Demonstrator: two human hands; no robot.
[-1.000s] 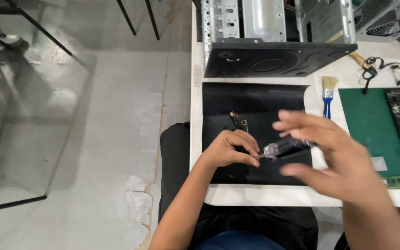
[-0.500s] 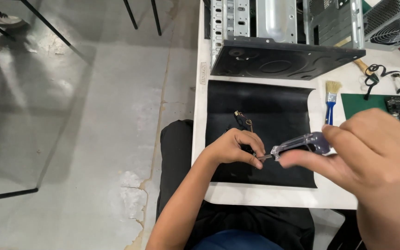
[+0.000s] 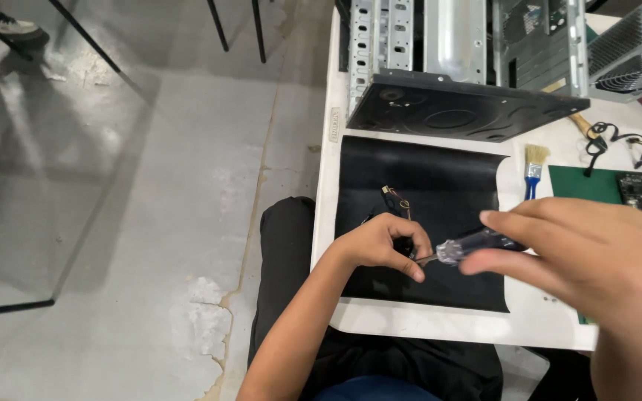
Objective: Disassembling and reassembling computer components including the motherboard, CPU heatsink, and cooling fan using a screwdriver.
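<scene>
Black matting [image 3: 440,186] covered the near part of the white table [image 3: 425,323], and both hands met over it. The left hand [image 3: 377,245] was curled, its fingertips pinched on a small dark part that was too hidden to make out. The right hand [image 3: 596,252] gripped a screwdriver [image 3: 469,245] by its clear handle, fingers closed around it, the tip touching the left fingertips. A small wired piece [image 3: 394,199] lay on the mat just beyond. Behind stood a computer case [image 3: 469,74]; a brush [image 3: 533,169] lay beside the mat.
</scene>
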